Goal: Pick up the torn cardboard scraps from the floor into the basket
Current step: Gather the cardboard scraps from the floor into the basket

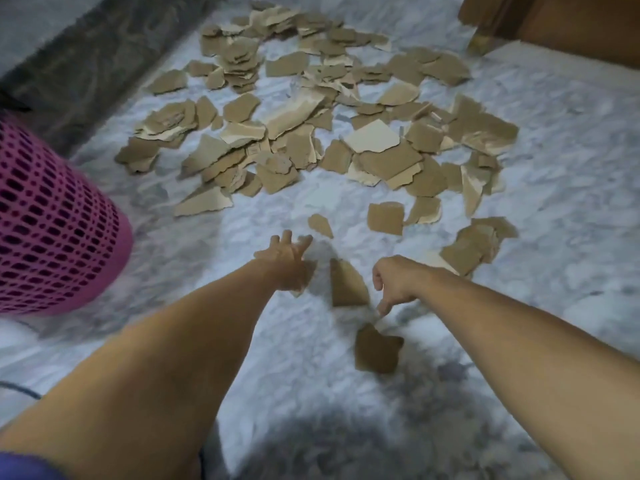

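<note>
Our left hand [289, 261] reaches with spread fingers, holding nothing; the right hand [393, 284] hangs loosely curled, also empty. The cardboard scraps [311, 126] cover the marble floor [554, 202] — the pink basket [52, 220] waits left. We should gather the near scraps first — several together.

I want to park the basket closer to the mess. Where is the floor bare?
Bare marble lies between the pink basket, the big scrap pile and the left hand. Further back the pile is crowded; loose scraps dot the floor under the right hand.
</note>
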Motion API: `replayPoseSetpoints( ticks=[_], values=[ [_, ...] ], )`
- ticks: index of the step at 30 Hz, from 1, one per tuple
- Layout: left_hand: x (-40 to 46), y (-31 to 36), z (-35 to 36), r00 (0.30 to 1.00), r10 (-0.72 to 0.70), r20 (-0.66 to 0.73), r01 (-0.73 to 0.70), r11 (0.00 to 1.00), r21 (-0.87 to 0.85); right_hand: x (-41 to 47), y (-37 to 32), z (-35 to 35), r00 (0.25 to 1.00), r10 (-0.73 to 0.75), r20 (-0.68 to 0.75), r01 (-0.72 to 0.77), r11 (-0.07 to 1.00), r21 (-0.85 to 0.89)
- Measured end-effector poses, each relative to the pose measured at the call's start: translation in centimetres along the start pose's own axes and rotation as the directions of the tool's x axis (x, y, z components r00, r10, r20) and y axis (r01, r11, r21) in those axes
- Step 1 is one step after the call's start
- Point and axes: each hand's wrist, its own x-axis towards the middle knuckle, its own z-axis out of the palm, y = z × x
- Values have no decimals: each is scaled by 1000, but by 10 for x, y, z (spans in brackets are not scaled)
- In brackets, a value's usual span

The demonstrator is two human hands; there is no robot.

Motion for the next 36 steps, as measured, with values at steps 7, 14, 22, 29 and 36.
replayPoseSetpoints(
  ticks=[7, 14, 22, 29, 36],
  values=[
    [17, 0, 33, 996, -55, -70, 54, 998, -14, 7, 3, 81, 973, -169, -160, 131, 966, -225],
    [17, 0, 34, 987, -62, -145, 65, 998, 15, 10, 0, 87, 987, -94, -132, 81, 992, -96],
    [16, -10, 28, 972, -144, -183, 156, 986, 53, 36, -5, 44, 961, 48, -272, 9, 979, 204],
    [20, -21, 39, 900, -436, -15, 414, 864, -287, 62, -38, 53, 939, 194, -284, -77, 924, 376],
    [20, -28, 33, 906, -423, -24, 377, 830, -411, 72, -36, 31, 929, 225, -295, -86, 904, 420]
  ],
)
